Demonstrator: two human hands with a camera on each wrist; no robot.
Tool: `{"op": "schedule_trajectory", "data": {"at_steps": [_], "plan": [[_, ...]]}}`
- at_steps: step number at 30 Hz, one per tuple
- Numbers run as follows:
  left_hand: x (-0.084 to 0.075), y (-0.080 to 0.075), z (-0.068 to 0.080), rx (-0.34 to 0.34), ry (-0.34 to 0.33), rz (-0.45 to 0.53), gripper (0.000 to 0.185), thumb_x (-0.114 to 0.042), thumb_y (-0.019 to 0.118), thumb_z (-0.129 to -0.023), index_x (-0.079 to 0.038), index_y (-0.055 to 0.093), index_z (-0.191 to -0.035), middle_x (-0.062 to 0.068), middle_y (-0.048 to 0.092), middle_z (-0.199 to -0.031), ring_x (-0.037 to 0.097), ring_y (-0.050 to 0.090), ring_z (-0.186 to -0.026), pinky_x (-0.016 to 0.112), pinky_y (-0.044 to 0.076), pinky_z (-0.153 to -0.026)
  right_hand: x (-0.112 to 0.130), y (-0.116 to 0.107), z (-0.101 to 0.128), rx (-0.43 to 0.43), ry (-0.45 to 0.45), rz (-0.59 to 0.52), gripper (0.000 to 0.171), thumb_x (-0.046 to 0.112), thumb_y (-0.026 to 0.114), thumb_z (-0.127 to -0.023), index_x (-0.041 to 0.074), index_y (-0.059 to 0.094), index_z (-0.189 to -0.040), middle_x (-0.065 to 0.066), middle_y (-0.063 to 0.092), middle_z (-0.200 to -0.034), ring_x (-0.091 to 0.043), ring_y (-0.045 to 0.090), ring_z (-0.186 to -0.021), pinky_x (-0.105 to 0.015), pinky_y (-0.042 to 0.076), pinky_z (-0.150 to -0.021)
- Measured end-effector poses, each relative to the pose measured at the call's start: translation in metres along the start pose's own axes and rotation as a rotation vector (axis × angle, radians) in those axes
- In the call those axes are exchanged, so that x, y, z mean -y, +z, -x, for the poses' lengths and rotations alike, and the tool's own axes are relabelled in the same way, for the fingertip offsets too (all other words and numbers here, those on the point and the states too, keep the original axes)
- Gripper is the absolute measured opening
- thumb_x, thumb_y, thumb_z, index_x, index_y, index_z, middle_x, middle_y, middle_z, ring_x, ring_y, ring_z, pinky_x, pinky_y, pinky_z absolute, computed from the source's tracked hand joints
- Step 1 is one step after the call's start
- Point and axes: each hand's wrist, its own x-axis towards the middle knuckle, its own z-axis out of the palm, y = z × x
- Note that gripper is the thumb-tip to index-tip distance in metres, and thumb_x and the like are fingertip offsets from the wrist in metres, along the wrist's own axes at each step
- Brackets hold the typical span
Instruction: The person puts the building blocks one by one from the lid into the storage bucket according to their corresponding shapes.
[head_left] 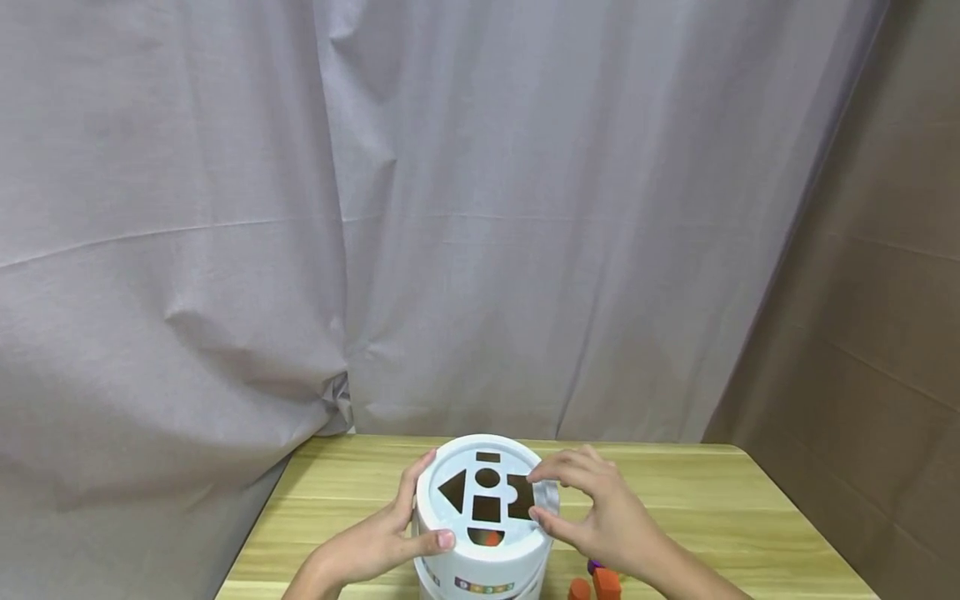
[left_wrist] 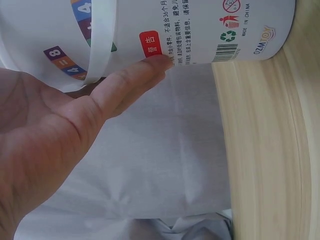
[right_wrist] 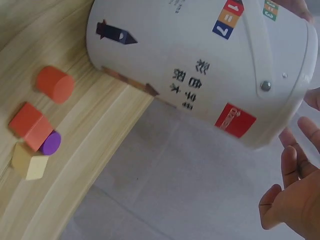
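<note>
A white bucket (head_left: 480,577) stands near the front edge of a light wooden table (head_left: 712,517). Its white lid (head_left: 525,542) has cut-out shape holes, and an orange piece (head_left: 489,538) shows through the half-round one. My left hand (head_left: 420,508) grips the lid's left side, thumb on the front rim and fingers round the back. My right hand (head_left: 551,498) pinches the lid's right rim between thumb and fingers. In the left wrist view a finger (left_wrist: 135,82) lies against the printed bucket wall (left_wrist: 200,25). In the right wrist view the fingers (right_wrist: 295,200) sit by the lid end of the bucket (right_wrist: 200,65).
Loose blocks lie on the table right of the bucket: an orange cylinder (right_wrist: 55,84), a red-orange cube (right_wrist: 31,125), a purple piece (right_wrist: 50,142) and a beige block (right_wrist: 29,162). A grey curtain (head_left: 450,208) hangs behind, with a brown wall (head_left: 885,333) at the right.
</note>
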Motion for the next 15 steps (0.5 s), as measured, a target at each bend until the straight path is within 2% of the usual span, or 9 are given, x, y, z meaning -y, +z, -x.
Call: {"op": "schedule_trajectory", "data": {"at_steps": [3, 6, 9, 15], "plan": [[0.000, -0.001, 0.001, 0.002, 0.000, 0.007, 0.116, -0.042, 0.079, -0.103, -0.030, -0.009, -0.176, 0.032, 0.019, -0.180, 0.056, 0.032, -0.162, 0.078, 0.031, -0.126, -0.004, -0.007, 0.005, -0.007, 0.010, 0.045, 0.048, 0.017, 0.101, -0.076, 0.036, 0.080, -0.115, 0.021, 0.078, -0.117, -0.008, 0.067, -0.111, -0.056, 0.053, -0.103], [-0.001, -0.001, 0.002, 0.003, -0.001, 0.010, 0.116, -0.042, 0.079, -0.103, -0.029, -0.010, -0.176, 0.032, 0.016, -0.181, 0.057, 0.030, -0.162, 0.080, 0.030, -0.125, -0.010, -0.014, 0.011, -0.014, 0.009, 0.066, 0.048, 0.018, 0.101, -0.077, 0.033, 0.081, -0.117, 0.020, 0.078, -0.117, -0.007, 0.065, -0.111, -0.035, 0.054, -0.089], [-0.001, -0.001, 0.003, 0.002, -0.005, 0.007, 0.115, -0.042, 0.078, -0.104, -0.030, -0.010, -0.176, 0.033, 0.017, -0.181, 0.057, 0.031, -0.161, 0.081, 0.031, -0.124, -0.016, -0.019, 0.018, -0.020, -0.002, 0.066, 0.049, 0.017, 0.101, -0.077, 0.034, 0.080, -0.118, 0.019, 0.078, -0.117, -0.007, 0.064, -0.110, -0.028, 0.056, -0.085], [0.000, -0.001, 0.002, 0.008, 0.002, -0.007, 0.114, -0.041, 0.078, -0.104, -0.030, -0.010, -0.176, 0.034, 0.019, -0.180, 0.058, 0.033, -0.160, 0.081, 0.034, -0.122, -0.029, -0.026, 0.033, -0.018, 0.033, 0.130, 0.058, 0.019, 0.103, -0.073, 0.040, 0.076, -0.120, 0.020, 0.077, -0.118, -0.005, 0.062, -0.107, -0.030, 0.051, -0.082]]}}
